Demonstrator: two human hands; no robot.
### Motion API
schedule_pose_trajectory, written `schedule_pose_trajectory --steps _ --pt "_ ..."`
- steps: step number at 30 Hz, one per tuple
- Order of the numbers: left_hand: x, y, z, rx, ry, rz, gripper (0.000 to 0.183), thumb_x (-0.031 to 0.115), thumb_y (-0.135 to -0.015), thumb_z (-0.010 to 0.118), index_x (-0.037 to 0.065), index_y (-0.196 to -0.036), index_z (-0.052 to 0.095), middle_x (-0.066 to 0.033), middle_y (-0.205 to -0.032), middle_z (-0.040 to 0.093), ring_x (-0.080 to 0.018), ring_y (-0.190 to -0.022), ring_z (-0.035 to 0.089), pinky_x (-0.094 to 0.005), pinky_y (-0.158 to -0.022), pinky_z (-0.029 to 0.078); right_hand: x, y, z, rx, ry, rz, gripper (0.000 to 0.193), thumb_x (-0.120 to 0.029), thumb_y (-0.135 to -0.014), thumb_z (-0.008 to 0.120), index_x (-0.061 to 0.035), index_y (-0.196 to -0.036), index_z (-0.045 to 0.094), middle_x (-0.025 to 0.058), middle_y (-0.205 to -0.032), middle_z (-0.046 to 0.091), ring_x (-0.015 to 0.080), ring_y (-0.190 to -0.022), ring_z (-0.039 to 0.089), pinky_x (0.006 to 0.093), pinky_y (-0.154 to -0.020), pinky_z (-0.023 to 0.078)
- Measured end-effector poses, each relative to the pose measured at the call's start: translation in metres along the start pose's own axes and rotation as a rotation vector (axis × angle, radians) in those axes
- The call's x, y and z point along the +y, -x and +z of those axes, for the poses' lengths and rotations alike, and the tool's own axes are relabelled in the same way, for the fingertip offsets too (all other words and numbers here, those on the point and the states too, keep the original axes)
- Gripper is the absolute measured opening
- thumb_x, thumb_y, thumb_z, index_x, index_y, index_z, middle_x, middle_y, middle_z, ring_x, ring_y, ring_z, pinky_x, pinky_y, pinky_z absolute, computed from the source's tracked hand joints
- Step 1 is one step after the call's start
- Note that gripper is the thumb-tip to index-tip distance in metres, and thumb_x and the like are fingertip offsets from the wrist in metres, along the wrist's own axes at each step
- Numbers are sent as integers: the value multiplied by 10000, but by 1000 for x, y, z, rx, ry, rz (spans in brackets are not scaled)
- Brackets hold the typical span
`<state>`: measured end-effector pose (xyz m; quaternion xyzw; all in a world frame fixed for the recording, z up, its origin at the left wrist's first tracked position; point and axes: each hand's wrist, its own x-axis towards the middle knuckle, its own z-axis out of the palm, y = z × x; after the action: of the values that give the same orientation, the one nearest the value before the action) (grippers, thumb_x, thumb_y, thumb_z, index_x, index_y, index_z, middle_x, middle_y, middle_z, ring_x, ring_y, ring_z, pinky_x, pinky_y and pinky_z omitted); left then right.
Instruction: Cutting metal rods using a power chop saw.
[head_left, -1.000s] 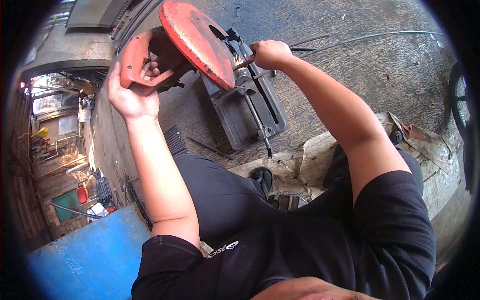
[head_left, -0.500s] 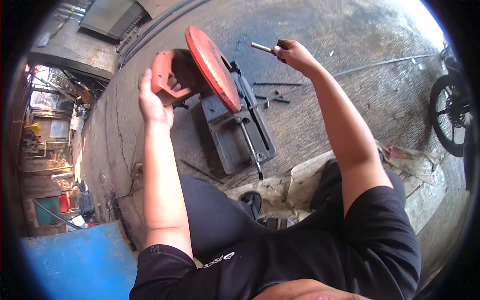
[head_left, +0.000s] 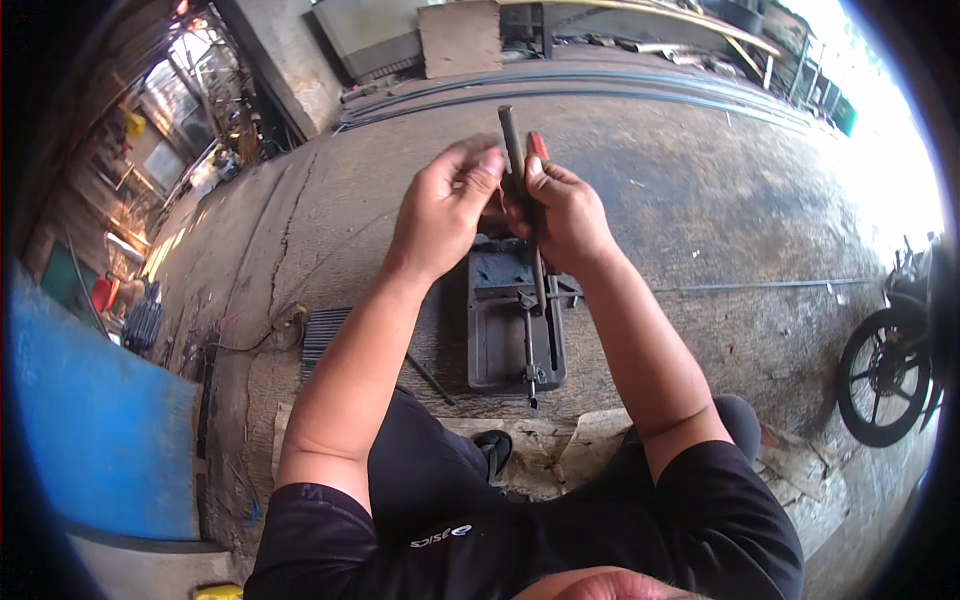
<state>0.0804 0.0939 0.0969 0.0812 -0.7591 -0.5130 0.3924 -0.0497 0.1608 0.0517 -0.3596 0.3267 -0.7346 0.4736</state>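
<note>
A straight grey-brown metal rod (head_left: 507, 130) rises in front of me, with my right hand (head_left: 570, 215) closed around its middle. Just left of it is my left hand (head_left: 445, 210), thumb and fingers bent towards the rod. Its fingertips are smeared by motion, and I cannot tell whether they touch the rod. Below both hands stands a cut-off saw (head_left: 485, 350) with a grey metal base and a clamp screw. Its red guard (head_left: 537, 145) shows edge-on behind the right hand and is mostly covered. The saw's handle is hidden behind my hands.
A thin bar (head_left: 430, 378) lies left of the saw. A motorcycle wheel (head_left: 885, 375) stands at the right, a blue panel (head_left: 100, 400) at the left. Long metal bars (head_left: 600, 90) lie across the far floor. Pale sacking (head_left: 570, 440) lies by my feet.
My left hand has let go of the saw's handle and moved right. My right hand has brought the rod in over the saw, close to the left hand. The view has turned and shifted.
</note>
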Motion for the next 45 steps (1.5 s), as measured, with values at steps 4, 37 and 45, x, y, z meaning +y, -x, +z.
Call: schedule_pose_trajectory --steps 4,37,45 --pt "16 18 -22 -23 40 -113 265 255 -940 549 -1 -975 608 -24 -736 614 -81 -563 567 -232 -491 458 8 9 44 -103 -116 42 239 -264 -972 442 -44 -943 530 48 -751 536 140 -611 486 262 -541 393" --pt "-43 38 -44 -179 894 -247 1123 867 -723 142 -66 -1298 381 -247 -1204 532 -328 -1137 525 -439 -986 384 82 52 29 -220 530 211 125 2 -891 487 45 -961 580 73 -841 636 139 -796 631 291 -758 497" --pt "-42 40 -35 -205 849 -191 1170 898 -682 148 -57 -1326 354 -252 -1185 547 -323 -1123 540 -432 -972 401 89 54 24 -185 491 188 88 -7 -872 531 29 -941 572 73 -808 627 141 -784 621 284 -749 490"
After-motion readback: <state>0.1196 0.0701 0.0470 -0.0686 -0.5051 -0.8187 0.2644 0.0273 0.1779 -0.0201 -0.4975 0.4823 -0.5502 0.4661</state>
